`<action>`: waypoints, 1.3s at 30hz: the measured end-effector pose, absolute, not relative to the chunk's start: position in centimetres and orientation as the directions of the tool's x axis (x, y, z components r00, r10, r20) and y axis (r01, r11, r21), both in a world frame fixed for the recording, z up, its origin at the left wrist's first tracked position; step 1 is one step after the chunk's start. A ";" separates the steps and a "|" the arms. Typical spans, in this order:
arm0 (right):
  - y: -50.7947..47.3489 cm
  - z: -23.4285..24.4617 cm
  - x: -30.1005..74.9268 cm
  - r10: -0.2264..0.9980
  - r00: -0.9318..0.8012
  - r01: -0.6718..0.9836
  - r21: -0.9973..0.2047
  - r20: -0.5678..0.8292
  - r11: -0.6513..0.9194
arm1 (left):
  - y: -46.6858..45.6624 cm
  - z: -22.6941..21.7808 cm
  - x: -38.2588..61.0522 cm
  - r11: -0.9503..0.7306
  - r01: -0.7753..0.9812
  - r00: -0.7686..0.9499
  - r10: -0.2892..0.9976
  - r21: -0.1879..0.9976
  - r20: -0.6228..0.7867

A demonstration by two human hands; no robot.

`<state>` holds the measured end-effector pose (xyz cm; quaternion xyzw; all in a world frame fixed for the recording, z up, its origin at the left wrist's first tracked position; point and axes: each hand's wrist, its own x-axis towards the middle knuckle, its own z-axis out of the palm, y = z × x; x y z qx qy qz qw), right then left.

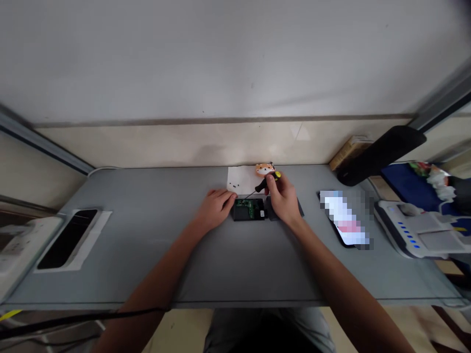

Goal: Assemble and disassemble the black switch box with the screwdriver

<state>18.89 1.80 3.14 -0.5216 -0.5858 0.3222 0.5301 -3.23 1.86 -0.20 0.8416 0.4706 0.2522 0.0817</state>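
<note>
A small black electronic device [243, 213] lies opened on the grey table, its green circuit board [251, 209] showing. At its left end, my left hand [216, 210] rests on the table with thumb and fingers closed against the upper left corner. In my right hand [285, 200] is a screwdriver [262, 185] with a black and yellow handle. Its thin shaft slants down to the left, and the tip meets the upper part of the board. Under my right hand lies a dark flat panel [273, 214], partly hidden. Several tiny dark screws [234, 186] sit on white paper [241, 173] behind the device.
An orange and white animal-faced item [264, 169] stands at the paper's back edge. To the right are a lit phone [344, 218], a black cylindrical object [382, 154] and a white device with blue lights [412, 230]. At left lie a dark phone [68, 239] and a power strip [27, 245].
</note>
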 end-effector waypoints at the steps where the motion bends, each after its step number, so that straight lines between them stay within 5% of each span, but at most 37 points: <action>1: 1.8 3.1 18.9 0.955 0.105 0.266 -0.933 0.278 0.242 | 1.9 -0.2 -3.2 -0.550 0.747 0.440 0.831 0.374 0.342; 17: 1.3 4.5 18.5 0.962 0.021 0.411 -0.880 0.271 0.239 | 2.2 -0.9 -2.9 -0.649 0.663 0.514 0.757 0.373 0.403; 27: 1.8 7.8 15.9 0.842 -0.408 0.569 -0.623 0.353 0.537 | 2.3 -1.0 -3.0 -0.626 0.658 0.497 0.778 0.418 0.383; 39: 4.3 6.4 16.1 0.877 -0.260 0.405 -0.779 0.403 0.478 | 2.2 -0.9 -2.9 -0.631 0.658 0.496 0.774 0.410 0.394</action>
